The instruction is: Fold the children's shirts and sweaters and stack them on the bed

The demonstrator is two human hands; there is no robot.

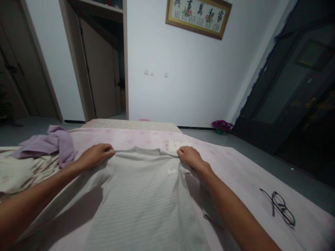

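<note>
Shirt (146, 195): pale grey with fine stripes, in the middle of the scene over the pink sheet (243, 181); collar at the far end, body running toward the near side.
Left hand (101, 152): fingers curled closed, pinching the shirt at its left shoulder.
Right hand (190, 156): likewise closed, gripping the right shoulder; the fabric is stretched between the two.
Sleeves: falling away on either side, partly behind the forearms.
Left side: a crumpled lilac cloth (61, 141) on a cream cloth (15, 170), near the left forearm.
Beyond the collar: a flat whitish item (180, 144), too indistinct to identify.
Right side: dark-framed eyeglasses (284, 211) on the sheet, well apart from the right hand.
Far right: purple flowers (222, 126) by the wall.
</note>
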